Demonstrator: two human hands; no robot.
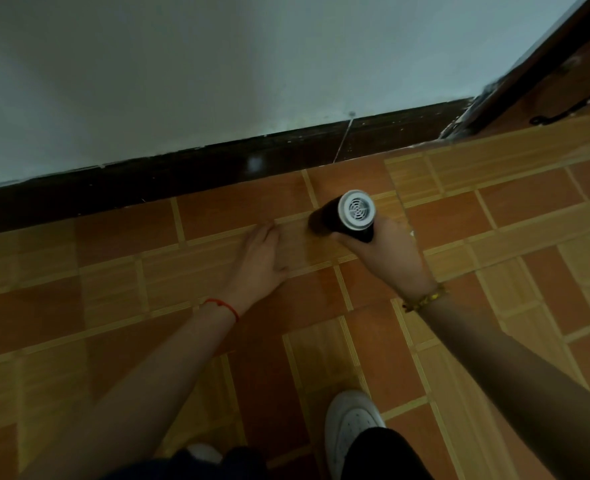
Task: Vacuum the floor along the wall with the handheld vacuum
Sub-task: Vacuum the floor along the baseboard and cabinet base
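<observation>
My right hand [390,254] grips a black handheld vacuum [347,216] with a silver vented rear cap facing me. Its nose points down and left at the tiled floor [113,289], a short way in front of the dark skirting board [182,178] under the pale wall [217,64]. My left hand [264,259] hovers just left of the vacuum with fingers together and extended, holding nothing. A red string bracelet is on the left wrist and a beaded one on the right.
The floor has orange and tan tiles. A dark wooden door frame [515,81] stands at the right where the wall ends, with a black cable [570,105] on the floor beyond it. My white shoe [352,424] is at the bottom centre.
</observation>
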